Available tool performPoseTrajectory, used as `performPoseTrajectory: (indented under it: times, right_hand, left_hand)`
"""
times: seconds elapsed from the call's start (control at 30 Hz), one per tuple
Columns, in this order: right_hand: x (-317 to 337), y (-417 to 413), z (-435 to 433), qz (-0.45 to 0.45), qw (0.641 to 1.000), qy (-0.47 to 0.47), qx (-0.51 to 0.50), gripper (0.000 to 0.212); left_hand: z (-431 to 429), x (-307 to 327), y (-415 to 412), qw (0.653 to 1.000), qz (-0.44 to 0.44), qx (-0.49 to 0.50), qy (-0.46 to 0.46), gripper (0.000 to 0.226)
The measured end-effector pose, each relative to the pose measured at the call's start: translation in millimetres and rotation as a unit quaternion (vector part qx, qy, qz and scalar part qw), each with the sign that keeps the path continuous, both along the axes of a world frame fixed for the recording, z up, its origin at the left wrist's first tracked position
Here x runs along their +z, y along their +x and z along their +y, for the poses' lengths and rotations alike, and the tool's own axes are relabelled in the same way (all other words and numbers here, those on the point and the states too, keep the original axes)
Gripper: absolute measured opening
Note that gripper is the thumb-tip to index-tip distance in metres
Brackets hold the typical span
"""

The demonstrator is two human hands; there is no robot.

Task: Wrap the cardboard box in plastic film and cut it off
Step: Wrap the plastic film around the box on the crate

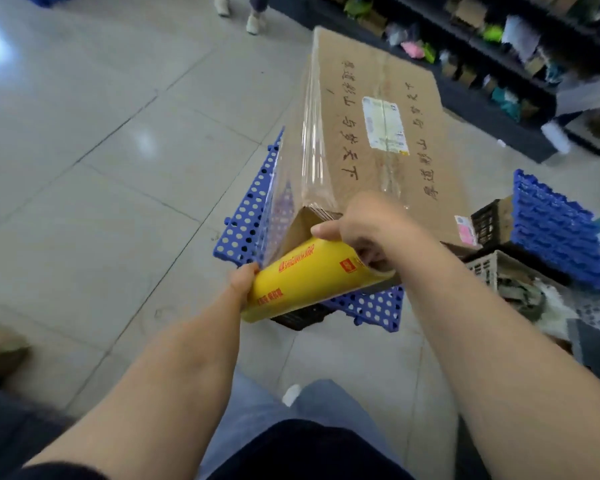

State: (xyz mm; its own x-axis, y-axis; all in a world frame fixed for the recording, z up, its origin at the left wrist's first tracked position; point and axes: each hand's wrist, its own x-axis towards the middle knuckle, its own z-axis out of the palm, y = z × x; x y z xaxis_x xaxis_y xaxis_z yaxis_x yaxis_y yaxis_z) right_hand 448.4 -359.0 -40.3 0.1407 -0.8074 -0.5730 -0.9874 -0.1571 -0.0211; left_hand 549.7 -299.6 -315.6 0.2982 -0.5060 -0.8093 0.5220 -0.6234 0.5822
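Yellow film roll [309, 275] in the grasp of left hand [241, 280] and right hand [371, 226], beside the cardboard box [361, 98].

The cardboard box [430, 109] is carrying handwritten black Chinese characters in two rows on its top face; only "天下" is reading clearly. A white shipping label [385, 124] is sitting between them, its print too small to read. The yellow roll of plastic film [312, 278] is showing red lettering ending in "WRAP", a red square logo and blurred red characters. A pink sticker [466, 230] is proving illegible.
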Motion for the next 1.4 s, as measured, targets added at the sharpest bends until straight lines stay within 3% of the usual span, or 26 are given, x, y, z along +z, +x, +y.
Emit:
performPoseTrajectory:
  times: [0.1,0.27,0.4,0.5,0.67,0.77,0.87,1.03,1.07,1.23,1.27,1.4]
  right_hand:
    - [3.0,-12.6,7.5,-0.075,0.996,0.013,0.036,0.046]
    - [-5.8,-24.0,13.2,-0.103,0.988,-0.008,0.113,0.034]
    - [-21.4,-24.1,15.7,-0.101,0.986,-0.061,0.117,0.034]
    - [-27.5,-25.2,21.3,-0.111,0.981,-0.089,0.131,0.039]
    - [-26.1,-33.6,27.3,-0.118,0.980,-0.039,0.155,0.038]
    - [-26.9,-37.2,28.3,-0.090,0.975,-0.064,0.193,0.035]
    - [-28.4,-37.8,27.6,-0.085,0.964,-0.105,0.228,0.036]
    - [-33.2,-52.4,30.7,-0.139,0.942,-0.145,0.267,0.036]
    - [-33.5,-58.6,30.7,-0.135,0.938,-0.145,0.285,0.039]
    - [-34.8,-88.1,22.0,-0.114,0.919,-0.159,0.342,0.041]
    - [-34.7,-92.9,20.0,-0.122,0.916,-0.169,0.342,0.043]
    - [-33.9,-117.7,17.9,-0.143,0.897,-0.187,0.375,0.051]
  left_hand:
    - [9.1,-19.9,-12.8,1.000,0.006,0.023,-0.010,0.024]
    - [23.8,-13.3,-31.3,0.994,-0.031,0.105,0.010,0.014]
    - [37.1,-31.3,-48.9,0.979,0.039,0.197,0.027,0.018]
    - [42.1,-32.4,-64.2,0.972,0.096,0.213,0.011,0.029]
    - [39.2,-44.8,-77.7,0.967,0.126,0.223,-0.009,0.060]
    - [36.9,-34.4,-86.1,0.963,0.117,0.244,-0.016,0.044]
    - [36.7,-37.6,-94.6,0.958,0.105,0.264,-0.021,0.042]
    - [36.2,-52.8,-129.9,0.924,0.129,0.359,-0.039,0.010]
    - [35.5,-55.4,-138.2,0.917,0.127,0.376,-0.042,0.012]
    - [28.7,-64.0,-160.8,0.905,0.095,0.414,-0.032,0.075]
    - [28.0,-65.4,-164.2,0.905,0.100,0.413,-0.037,0.078]
    - [31.3,-51.6,-190.9,0.888,0.106,0.445,-0.051,0.051]
